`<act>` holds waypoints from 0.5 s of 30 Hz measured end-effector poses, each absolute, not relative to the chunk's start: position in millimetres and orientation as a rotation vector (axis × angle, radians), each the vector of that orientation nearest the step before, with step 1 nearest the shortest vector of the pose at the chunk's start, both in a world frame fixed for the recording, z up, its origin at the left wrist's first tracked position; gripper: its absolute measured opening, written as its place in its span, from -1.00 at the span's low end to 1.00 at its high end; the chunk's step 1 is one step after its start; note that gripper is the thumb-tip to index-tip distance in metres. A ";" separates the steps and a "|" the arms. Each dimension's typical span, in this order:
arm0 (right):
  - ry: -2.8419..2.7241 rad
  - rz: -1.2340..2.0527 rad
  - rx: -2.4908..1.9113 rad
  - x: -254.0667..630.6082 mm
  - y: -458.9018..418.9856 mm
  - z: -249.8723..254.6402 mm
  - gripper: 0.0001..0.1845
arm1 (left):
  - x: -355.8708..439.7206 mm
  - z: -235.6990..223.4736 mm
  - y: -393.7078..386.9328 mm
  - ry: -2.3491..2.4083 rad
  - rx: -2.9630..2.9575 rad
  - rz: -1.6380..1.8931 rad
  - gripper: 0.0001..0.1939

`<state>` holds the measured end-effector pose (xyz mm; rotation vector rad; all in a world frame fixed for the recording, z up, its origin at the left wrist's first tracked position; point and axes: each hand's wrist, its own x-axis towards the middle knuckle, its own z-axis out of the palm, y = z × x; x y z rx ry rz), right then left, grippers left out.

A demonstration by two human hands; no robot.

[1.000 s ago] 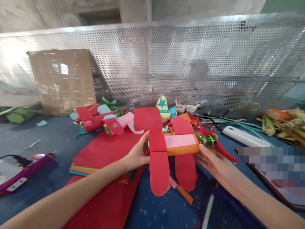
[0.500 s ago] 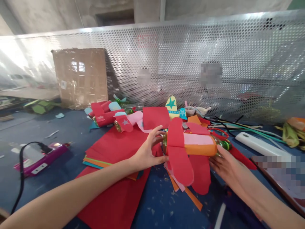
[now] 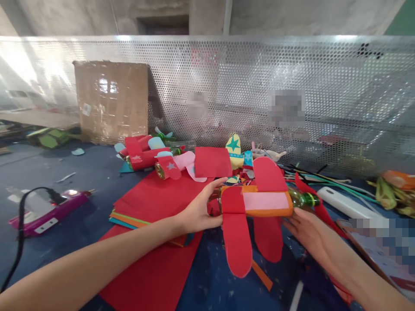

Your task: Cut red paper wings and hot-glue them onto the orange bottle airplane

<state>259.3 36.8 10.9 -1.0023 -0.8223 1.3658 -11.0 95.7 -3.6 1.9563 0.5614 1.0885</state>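
A bottle airplane [image 3: 266,201], a green bottle wrapped in orange and pink craft paper with long red paper strips across it, lies sideways between my hands. Its green neck points right. My left hand [image 3: 199,211] curls round the base end, thumb below and fingers above. At the neck end, my right hand [image 3: 308,226] supports it from below, its fingertips partly hidden behind the paper. Just left of the bottle, red craft sheets [image 3: 145,201] lie in a stack with other colours beneath.
Several paper-covered bottles [image 3: 147,159] lie at the back left. A red sheet [image 3: 213,162] stands before the perforated metal screen [image 3: 227,73]. A cardboard panel [image 3: 112,101] leans there. On the left is a purple power strip [image 3: 53,214]; on the right, a white glue gun-like stick [image 3: 346,202] and a phone or tablet [image 3: 363,246].
The bottle airplane has turned about its length and shifted slightly: the front red strip now hangs further down, and the rear one stands up behind. Both hands stay on it.
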 end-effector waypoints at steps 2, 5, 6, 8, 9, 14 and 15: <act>-0.823 1.353 -1.027 256.3 35.3 13.1 -0.52 | -11.1 -3.7 97.3 0.570 1.867 1.082 -0.25; -0.846 1.344 -1.049 251.8 31.7 17.4 -0.52 | -12.0 -4.3 101.2 0.598 1.686 1.116 -0.34; -0.859 1.335 -1.065 250.5 30.4 18.5 -0.52 | -12.5 -4.6 102.6 0.637 1.625 1.134 -0.36; -0.898 1.321 -1.113 249.2 28.2 19.8 -0.51 | -13.4 -5.5 105.6 0.761 1.524 1.167 -0.41; -0.922 1.318 -1.140 249.3 27.7 20.0 -0.51 | -13.5 -6.3 107.3 0.807 1.493 1.180 -0.43; -1.234 1.166 -1.382 255.1 29.5 21.6 -0.52 | -11.9 -10.9 116.4 0.905 1.404 1.242 -0.42; -1.318 1.114 -1.426 256.1 30.1 22.7 -0.57 | -11.4 -10.7 117.3 0.925 1.400 1.251 -0.42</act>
